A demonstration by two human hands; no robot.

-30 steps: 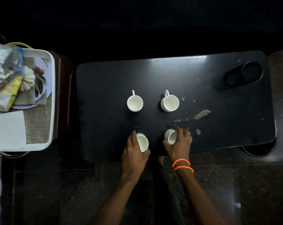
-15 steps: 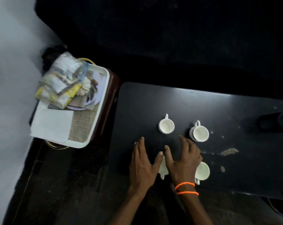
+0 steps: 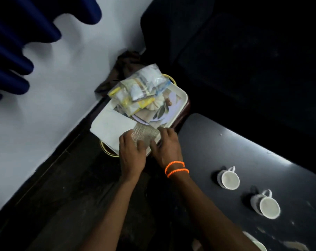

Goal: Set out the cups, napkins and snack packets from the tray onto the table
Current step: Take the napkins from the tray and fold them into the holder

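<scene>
A white tray (image 3: 183, 96) stands left of the black table (image 3: 235, 145). On it lie a pile of clear and yellow snack packets (image 3: 139, 89), a white napkin (image 3: 112, 127) and a grey woven patch (image 3: 144, 133). My left hand (image 3: 131, 153) rests with spread fingers on the napkin and the woven patch at the tray's near end. My right hand (image 3: 167, 147), with orange bead bands at the wrist, lies over the tray's near right edge. Neither hand visibly grips anything. Two white cups (image 3: 228, 180) (image 3: 268, 205) stand on the table, and a third cup (image 3: 257, 241) peeks out at the bottom.
The tray sits on a stool with a yellow rim (image 3: 106, 151) against a white wall. A dark cloth (image 3: 125, 67) lies behind the tray. A blue curtain (image 3: 17, 42) hangs at upper left. A dark seat fills the upper right. The floor is dark.
Both hands have left the cups on the table and moved left onto the tray's near end. The view has swung left toward the tray.
</scene>
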